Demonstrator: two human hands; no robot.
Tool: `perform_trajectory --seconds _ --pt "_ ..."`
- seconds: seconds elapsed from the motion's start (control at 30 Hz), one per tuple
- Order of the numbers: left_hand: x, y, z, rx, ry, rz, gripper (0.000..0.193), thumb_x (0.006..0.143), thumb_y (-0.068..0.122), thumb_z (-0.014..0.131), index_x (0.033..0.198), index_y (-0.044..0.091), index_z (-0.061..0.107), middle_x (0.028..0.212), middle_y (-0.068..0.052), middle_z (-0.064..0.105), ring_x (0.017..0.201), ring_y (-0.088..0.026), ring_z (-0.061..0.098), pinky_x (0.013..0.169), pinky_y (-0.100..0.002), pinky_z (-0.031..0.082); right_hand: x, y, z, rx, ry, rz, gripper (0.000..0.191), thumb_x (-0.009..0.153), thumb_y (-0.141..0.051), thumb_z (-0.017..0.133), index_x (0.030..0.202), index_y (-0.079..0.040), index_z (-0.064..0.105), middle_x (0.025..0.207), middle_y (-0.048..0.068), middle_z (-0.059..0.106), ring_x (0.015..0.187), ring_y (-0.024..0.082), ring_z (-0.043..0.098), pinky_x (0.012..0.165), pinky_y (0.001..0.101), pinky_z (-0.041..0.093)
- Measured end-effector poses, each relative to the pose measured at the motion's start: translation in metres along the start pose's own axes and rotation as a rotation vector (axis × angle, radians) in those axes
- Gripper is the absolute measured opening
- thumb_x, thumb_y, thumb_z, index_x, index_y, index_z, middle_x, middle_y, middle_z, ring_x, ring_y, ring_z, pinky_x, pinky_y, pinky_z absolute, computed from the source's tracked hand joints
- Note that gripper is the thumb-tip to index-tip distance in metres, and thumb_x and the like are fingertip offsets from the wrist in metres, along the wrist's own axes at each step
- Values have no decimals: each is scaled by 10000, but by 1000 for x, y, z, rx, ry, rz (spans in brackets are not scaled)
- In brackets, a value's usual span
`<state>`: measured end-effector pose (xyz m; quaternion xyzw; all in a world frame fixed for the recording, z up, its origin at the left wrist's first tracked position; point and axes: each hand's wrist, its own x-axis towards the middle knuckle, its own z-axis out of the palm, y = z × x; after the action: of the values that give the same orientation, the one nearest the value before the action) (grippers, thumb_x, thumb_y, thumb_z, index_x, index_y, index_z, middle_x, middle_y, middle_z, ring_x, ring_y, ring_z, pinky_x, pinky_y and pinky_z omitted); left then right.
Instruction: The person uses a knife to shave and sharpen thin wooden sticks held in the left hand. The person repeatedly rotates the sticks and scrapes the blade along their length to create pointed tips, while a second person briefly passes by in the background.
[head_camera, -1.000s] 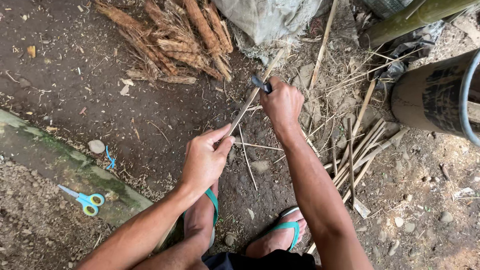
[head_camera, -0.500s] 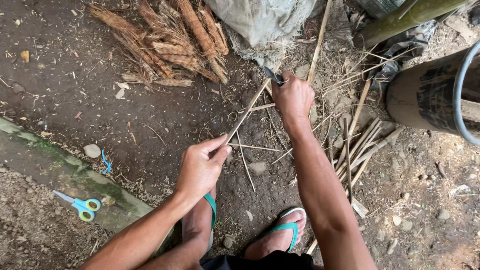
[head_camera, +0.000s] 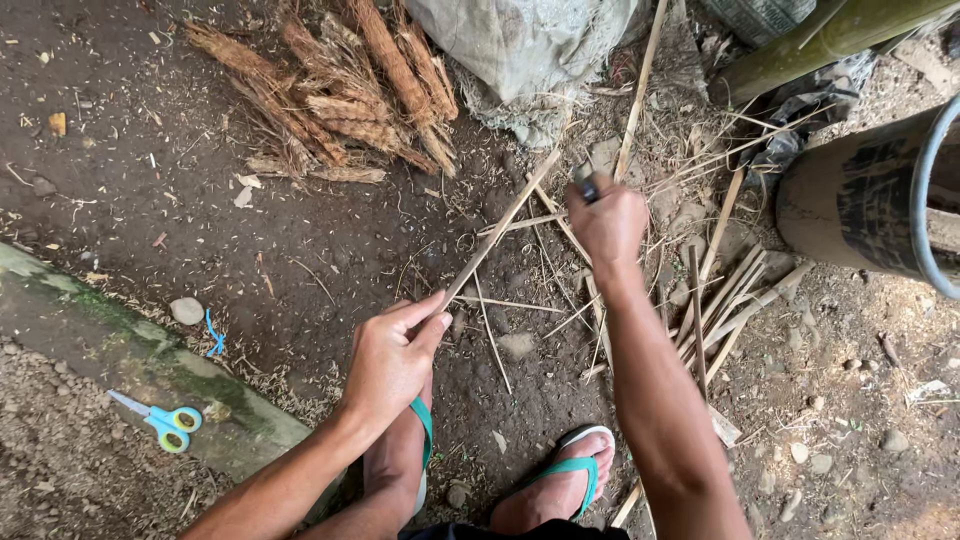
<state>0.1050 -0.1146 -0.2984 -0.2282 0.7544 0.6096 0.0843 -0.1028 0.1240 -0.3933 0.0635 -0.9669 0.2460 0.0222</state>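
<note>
Fingers of your left hand (head_camera: 392, 358) pinch the near end of a thin bamboo strip (head_camera: 498, 226) whose long axis slants far and right toward your right hand (head_camera: 606, 220), which is fisted around a dark knife handle (head_camera: 588, 186) just beyond it.

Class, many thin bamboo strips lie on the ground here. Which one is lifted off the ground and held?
The long strip pinched at its near end by the left hand; it slants up toward the sack, while the others lie loose on the soil.

Bare dirt ground (head_camera: 300, 250) carries scissors (head_camera: 155, 420), husk bundle (head_camera: 340, 100), scattered bamboo strips (head_camera: 730, 300).
</note>
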Motion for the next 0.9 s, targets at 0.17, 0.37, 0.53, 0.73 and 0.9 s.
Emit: perform_trajectory --seconds 0.17,0.37,0.53,0.73,0.9 --pt "-3 -4 3 15 -15 39 309 910 101 709 1215 68 741 784 -31 708 525 -56 507 414 -269 368 -20 -35 21 -61 -91 -20 242 959 -99 591 742 -61 691 525 48 582 362 105 388 315 313 320" --pt "-13 -8 -1 -50 -72 42 289 928 99 698 1206 48 757 752 -50 701 502 -61 520 379 -243 380 11 -13 25 -67 -24 168 211 975 -158 592 799 -110 698 520 16 571 332 80 401 275 308 330" --pt "-17 -9 -9 -120 -112 -116 286 911 92 669 1184 46 736 729 -76 714 424 -97 615 292 -224 465 23 16 -10 26 -49 207 266 993 -122 586 751 -43 663 554 16 585 362 76 404 315 285 325" --pt "-13 -6 -1 47 -30 -28 298 900 91 694 1191 56 749 758 -52 721 439 -113 520 313 -268 328 -18 -32 -13 1246 -209 315 341 1003 -371 588 880 -76 705 526 -45 539 350 42 370 312 225 260" --pt "-9 0 -4 -4 -72 28 386 907 189 712 1259 34 689 797 -39 755 570 -50 615 455 -244 484 -25 -75 -22 1482 -255 195 270 1024 -260 698 980 6 688 632 12 610 396 69 370 368 248 243"
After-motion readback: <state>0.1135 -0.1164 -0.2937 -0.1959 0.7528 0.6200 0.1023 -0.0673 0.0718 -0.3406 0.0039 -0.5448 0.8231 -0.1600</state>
